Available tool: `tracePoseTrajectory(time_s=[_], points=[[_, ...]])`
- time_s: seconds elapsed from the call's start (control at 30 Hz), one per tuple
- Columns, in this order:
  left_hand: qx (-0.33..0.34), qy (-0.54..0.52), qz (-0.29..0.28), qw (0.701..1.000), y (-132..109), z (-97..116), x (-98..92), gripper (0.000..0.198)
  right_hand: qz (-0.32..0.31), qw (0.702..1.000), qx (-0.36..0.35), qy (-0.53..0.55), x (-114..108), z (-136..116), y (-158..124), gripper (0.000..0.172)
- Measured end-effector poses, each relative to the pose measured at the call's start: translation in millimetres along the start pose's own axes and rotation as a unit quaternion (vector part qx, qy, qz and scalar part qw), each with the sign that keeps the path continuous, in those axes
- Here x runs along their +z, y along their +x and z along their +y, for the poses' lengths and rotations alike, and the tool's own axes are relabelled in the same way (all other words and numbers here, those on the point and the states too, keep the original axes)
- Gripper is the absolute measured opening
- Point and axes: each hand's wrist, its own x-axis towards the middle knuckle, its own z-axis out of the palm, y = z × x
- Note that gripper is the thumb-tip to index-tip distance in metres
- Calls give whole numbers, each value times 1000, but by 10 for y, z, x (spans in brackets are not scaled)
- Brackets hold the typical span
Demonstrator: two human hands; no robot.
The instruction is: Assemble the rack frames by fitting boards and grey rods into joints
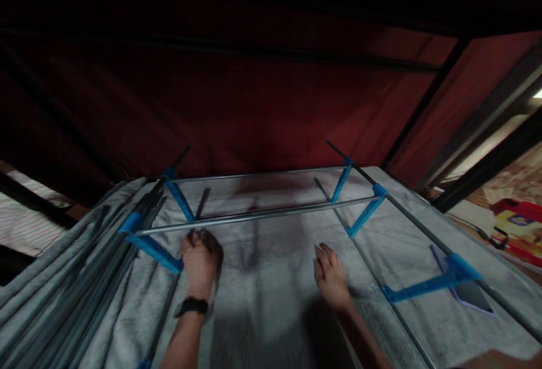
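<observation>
A frame of grey metal tubes and blue plastic brackets lies on a grey, plush blanket [262, 301]. My left hand [199, 261], a dark band on its wrist, is curled at the left lower tube [167, 301], beside the end of a blue bracket [156, 251]. Its fingertips sit just under the near cross tube [254, 215]; part of the grip is hidden. My right hand [332, 281] hovers over the blanket with loosely bent fingers and nothing in them. To its right runs the other lower tube [372, 270], joined to a blue bracket [432, 284].
Several loose tubes [93, 278] lie bundled along the left side. Under the right bracket rests a flat device with a purple edge [474, 296]. Dark red cloth [254, 114] hangs behind, crossed by dark bars. A red and yellow package [519, 228] sits far right.
</observation>
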Motion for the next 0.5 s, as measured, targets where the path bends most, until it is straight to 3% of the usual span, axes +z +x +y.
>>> tracePoseTrajectory(time_s=[0.1,0.2,0.3,0.5], points=[[53,-38,-14,998,-389,251,-103,52,3,999,-1,-33,-98,242,-389,46],[67,-83,-25,994,-784,349,-226,46,-4,998,-38,-46,-126,304,-643,50],[64,-121,-11,991,-1229,254,-364,46,-9,997,-58,-58,-133,280,-759,51],[77,-147,-25,986,-2172,-180,-627,49,-13,996,-68,-56,-187,209,-750,51]])
